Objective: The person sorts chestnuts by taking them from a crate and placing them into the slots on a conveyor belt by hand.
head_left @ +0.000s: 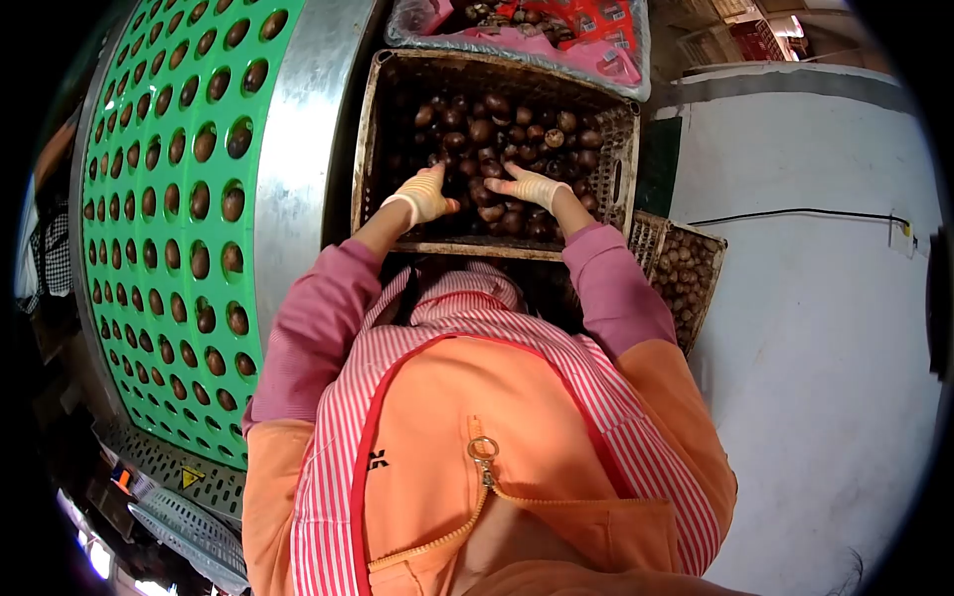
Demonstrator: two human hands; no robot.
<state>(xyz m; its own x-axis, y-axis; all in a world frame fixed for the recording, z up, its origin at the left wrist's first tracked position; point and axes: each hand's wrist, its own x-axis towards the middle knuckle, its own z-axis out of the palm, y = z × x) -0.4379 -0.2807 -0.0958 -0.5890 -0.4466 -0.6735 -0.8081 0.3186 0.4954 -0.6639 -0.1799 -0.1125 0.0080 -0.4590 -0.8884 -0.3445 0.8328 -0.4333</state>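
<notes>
Dark purple-brown round fruits (pixel 482 131), which look like passion fruit, fill a worn plastic crate (pixel 366 149) in front of my body. Both my hands reach into it, in pale yellow-and-orange striped gloves. My left hand (pixel 425 195) is over the left part of the pile, its thumb apart from the fingers and no fruit visibly gripped. Opposite it, my right hand (pixel 530 187) points inward with fingers apart, its tips touching fruits near the middle. Some fingertips are partly hidden among the dark fruits.
At the left stands a green sorting conveyor (pixel 164 228) with fruits in its holes and a metal side (pixel 303 129). A plastic-lined crate (pixel 641 50) with pink and red bags lies beyond. Another fruit crate (pixel 686 283) is at right, beside a white surface (pixel 815 298).
</notes>
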